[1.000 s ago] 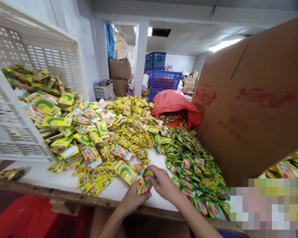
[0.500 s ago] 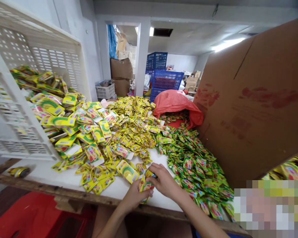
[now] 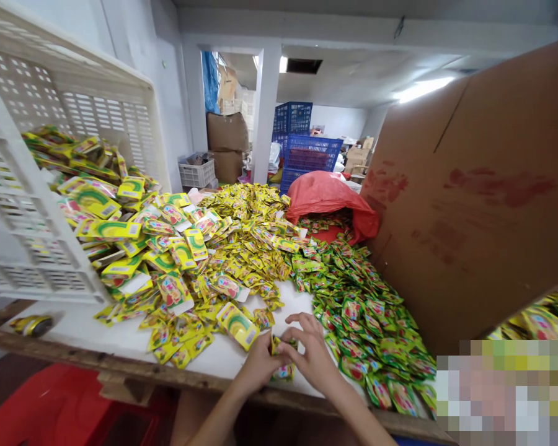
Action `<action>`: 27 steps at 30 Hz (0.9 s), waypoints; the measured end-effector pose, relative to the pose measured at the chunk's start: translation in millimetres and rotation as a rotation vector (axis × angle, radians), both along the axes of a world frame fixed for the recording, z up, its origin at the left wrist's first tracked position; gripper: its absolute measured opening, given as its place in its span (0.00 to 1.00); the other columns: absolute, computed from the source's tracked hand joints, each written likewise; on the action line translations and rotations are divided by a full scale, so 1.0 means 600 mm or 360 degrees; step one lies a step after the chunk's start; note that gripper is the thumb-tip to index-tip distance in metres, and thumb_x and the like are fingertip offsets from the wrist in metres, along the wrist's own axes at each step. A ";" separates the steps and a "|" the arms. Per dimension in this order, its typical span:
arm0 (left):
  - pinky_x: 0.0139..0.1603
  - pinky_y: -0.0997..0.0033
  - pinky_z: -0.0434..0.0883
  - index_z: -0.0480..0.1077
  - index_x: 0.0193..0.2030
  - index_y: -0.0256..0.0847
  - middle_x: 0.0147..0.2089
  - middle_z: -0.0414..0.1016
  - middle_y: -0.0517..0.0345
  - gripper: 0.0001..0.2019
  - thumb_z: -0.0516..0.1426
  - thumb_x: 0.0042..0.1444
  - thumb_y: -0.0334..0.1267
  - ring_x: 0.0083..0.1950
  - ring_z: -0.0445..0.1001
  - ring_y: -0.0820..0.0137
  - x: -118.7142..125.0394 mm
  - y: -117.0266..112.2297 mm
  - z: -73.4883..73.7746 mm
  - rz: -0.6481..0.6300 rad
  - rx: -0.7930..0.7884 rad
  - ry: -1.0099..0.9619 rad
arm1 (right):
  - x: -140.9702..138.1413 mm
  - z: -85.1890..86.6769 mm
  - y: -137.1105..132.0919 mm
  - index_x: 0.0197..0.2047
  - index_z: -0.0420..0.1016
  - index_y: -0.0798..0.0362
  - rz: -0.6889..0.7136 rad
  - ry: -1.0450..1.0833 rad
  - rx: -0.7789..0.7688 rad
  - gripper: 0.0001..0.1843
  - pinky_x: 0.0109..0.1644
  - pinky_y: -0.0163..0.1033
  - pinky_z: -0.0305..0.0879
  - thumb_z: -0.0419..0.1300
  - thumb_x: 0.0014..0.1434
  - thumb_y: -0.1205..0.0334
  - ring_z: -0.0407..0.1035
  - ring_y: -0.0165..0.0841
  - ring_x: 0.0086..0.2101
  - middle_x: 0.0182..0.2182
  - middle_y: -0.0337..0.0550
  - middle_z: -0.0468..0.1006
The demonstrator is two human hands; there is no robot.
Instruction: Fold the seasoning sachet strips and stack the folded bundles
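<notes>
Left hand [image 3: 255, 367], right hand [image 3: 314, 359]: small sachet stack [image 3: 283, 371] is pinched between both, bench [image 3: 121, 339] near edge; yellow heap [image 3: 242, 248], green heap [image 3: 367, 316] are left loose.

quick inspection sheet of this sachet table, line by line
surface: white table top on a wooden frame, mostly covered.
job's things: sachet bundle pinched between both hands near the front edge.
clutter: yellow sachets heaped in the middle, green sachets to the right, a small roll at the left edge.
hands: left hand and right hand both closed on the sachet bundle.
cables: nothing seen.
surroundings: tipped white crate on the left, cardboard box on the right, red bag, blue crates behind.
</notes>
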State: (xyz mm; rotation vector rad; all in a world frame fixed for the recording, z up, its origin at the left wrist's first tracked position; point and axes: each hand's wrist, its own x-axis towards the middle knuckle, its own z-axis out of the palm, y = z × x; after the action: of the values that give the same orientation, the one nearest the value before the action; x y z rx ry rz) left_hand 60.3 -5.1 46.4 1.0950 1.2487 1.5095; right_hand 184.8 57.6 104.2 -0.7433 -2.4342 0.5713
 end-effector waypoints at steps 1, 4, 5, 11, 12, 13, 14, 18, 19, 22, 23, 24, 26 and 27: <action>0.38 0.72 0.65 0.68 0.35 0.34 0.34 0.72 0.57 0.13 0.63 0.41 0.35 0.39 0.68 0.65 0.002 0.002 0.001 -0.0011 0.0023 0.0038 | 0.002 -0.002 -0.001 0.28 0.73 0.48 -0.0004 -0.0045 0.0014 0.06 0.49 0.47 0.52 0.58 0.54 0.57 0.57 0.42 0.47 0.44 0.43 0.69; 0.45 0.68 0.65 0.68 0.39 0.35 0.39 0.73 0.56 0.15 0.62 0.42 0.34 0.44 0.68 0.62 0.004 0.003 0.009 -0.0064 0.0109 0.0053 | 0.007 -0.011 -0.001 0.26 0.74 0.49 0.0024 -0.0109 0.0003 0.09 0.49 0.47 0.53 0.56 0.56 0.57 0.58 0.41 0.47 0.43 0.43 0.70; 0.46 0.68 0.64 0.68 0.41 0.36 0.40 0.73 0.55 0.17 0.62 0.43 0.34 0.46 0.67 0.62 0.004 0.002 0.012 -0.0069 0.0130 0.0038 | 0.010 -0.017 0.000 0.27 0.74 0.49 0.0052 -0.0091 -0.0034 0.09 0.49 0.46 0.53 0.56 0.56 0.58 0.60 0.40 0.46 0.42 0.42 0.71; 0.43 0.68 0.66 0.66 0.41 0.37 0.39 0.73 0.55 0.19 0.63 0.41 0.35 0.42 0.70 0.63 0.004 0.003 0.006 -0.0105 0.0068 -0.0083 | 0.028 -0.078 -0.002 0.45 0.63 0.52 -0.0121 0.0605 -0.0539 0.14 0.44 0.38 0.63 0.55 0.56 0.58 0.67 0.34 0.39 0.37 0.44 0.71; 0.42 0.68 0.66 0.64 0.44 0.38 0.39 0.73 0.55 0.21 0.63 0.41 0.35 0.41 0.70 0.64 0.005 0.003 0.002 -0.0109 0.0049 -0.0115 | 0.030 -0.087 -0.004 0.44 0.63 0.52 -0.0152 0.0671 -0.0611 0.13 0.43 0.37 0.64 0.55 0.56 0.58 0.67 0.34 0.38 0.36 0.43 0.71; 0.41 0.69 0.67 0.61 0.47 0.39 0.39 0.73 0.55 0.24 0.63 0.42 0.35 0.40 0.71 0.65 0.006 0.002 -0.001 -0.0095 0.0028 -0.0145 | 0.030 -0.094 -0.007 0.42 0.64 0.53 -0.0169 0.0706 -0.0663 0.12 0.42 0.37 0.64 0.56 0.56 0.58 0.68 0.33 0.36 0.34 0.43 0.71; 0.40 0.69 0.67 0.57 0.50 0.41 0.38 0.73 0.56 0.27 0.62 0.43 0.35 0.39 0.71 0.66 0.008 0.000 -0.005 -0.0047 0.0010 -0.0164 | 0.031 -0.100 -0.009 0.41 0.64 0.53 -0.0190 0.0733 -0.0696 0.11 0.41 0.36 0.64 0.56 0.56 0.58 0.68 0.33 0.35 0.33 0.42 0.71; 0.38 0.71 0.67 0.50 0.53 0.45 0.35 0.71 0.61 0.28 0.59 0.48 0.34 0.35 0.72 0.70 0.010 -0.009 -0.011 0.0251 0.0014 -0.0071 | 0.029 -0.103 -0.011 0.41 0.67 0.54 -0.0275 0.0854 -0.0731 0.13 0.41 0.36 0.65 0.58 0.54 0.57 0.68 0.34 0.35 0.33 0.43 0.73; 0.38 0.71 0.67 0.54 0.51 0.44 0.35 0.70 0.60 0.24 0.59 0.48 0.34 0.36 0.72 0.70 0.009 -0.012 -0.011 0.0248 0.0027 -0.0022 | 0.029 -0.100 -0.009 0.41 0.68 0.54 -0.0272 0.0851 -0.0738 0.13 0.41 0.37 0.66 0.58 0.54 0.57 0.69 0.34 0.36 0.33 0.44 0.73; 0.38 0.72 0.67 0.64 0.42 0.40 0.34 0.71 0.58 0.11 0.57 0.50 0.36 0.37 0.71 0.68 0.005 -0.015 -0.007 0.0076 0.0017 0.0122 | 0.030 -0.090 -0.003 0.37 0.73 0.54 -0.0174 0.0746 -0.0744 0.11 0.42 0.38 0.65 0.56 0.56 0.56 0.69 0.36 0.37 0.34 0.46 0.75; 0.38 0.72 0.67 0.66 0.39 0.39 0.34 0.71 0.58 0.08 0.57 0.51 0.36 0.37 0.71 0.68 0.004 -0.015 -0.006 0.0052 0.0010 0.0164 | 0.030 -0.086 -0.001 0.36 0.74 0.54 -0.0134 0.0706 -0.0734 0.12 0.42 0.38 0.65 0.54 0.57 0.56 0.69 0.36 0.37 0.33 0.46 0.76; 0.38 0.72 0.67 0.67 0.37 0.38 0.34 0.71 0.58 0.07 0.56 0.51 0.36 0.36 0.71 0.68 0.003 -0.014 -0.005 0.0051 0.0003 0.0204 | 0.031 -0.083 0.002 0.35 0.75 0.53 -0.0099 0.0675 -0.0711 0.12 0.43 0.38 0.65 0.54 0.57 0.56 0.69 0.37 0.37 0.33 0.46 0.76; 0.38 0.71 0.67 0.68 0.35 0.38 0.32 0.71 0.57 0.06 0.56 0.51 0.36 0.36 0.71 0.68 0.003 -0.012 -0.004 0.0080 -0.0007 0.0278 | 0.031 -0.080 0.008 0.33 0.76 0.53 -0.0049 0.0633 -0.0654 0.13 0.43 0.38 0.64 0.53 0.58 0.56 0.69 0.37 0.38 0.32 0.45 0.76; 0.39 0.71 0.68 0.68 0.35 0.38 0.33 0.71 0.56 0.06 0.56 0.51 0.36 0.37 0.71 0.67 0.004 -0.011 -0.004 0.0106 0.0003 0.0303 | 0.030 -0.081 0.010 0.33 0.76 0.53 -0.0050 0.0628 -0.0638 0.12 0.43 0.38 0.64 0.54 0.58 0.56 0.68 0.36 0.38 0.32 0.45 0.75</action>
State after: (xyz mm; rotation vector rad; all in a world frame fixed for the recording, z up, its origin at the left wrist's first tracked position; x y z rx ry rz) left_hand 62.9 -11.5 44.1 1.2321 1.4261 1.4830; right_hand 203.0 63.5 55.8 -0.7387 -1.9623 1.1004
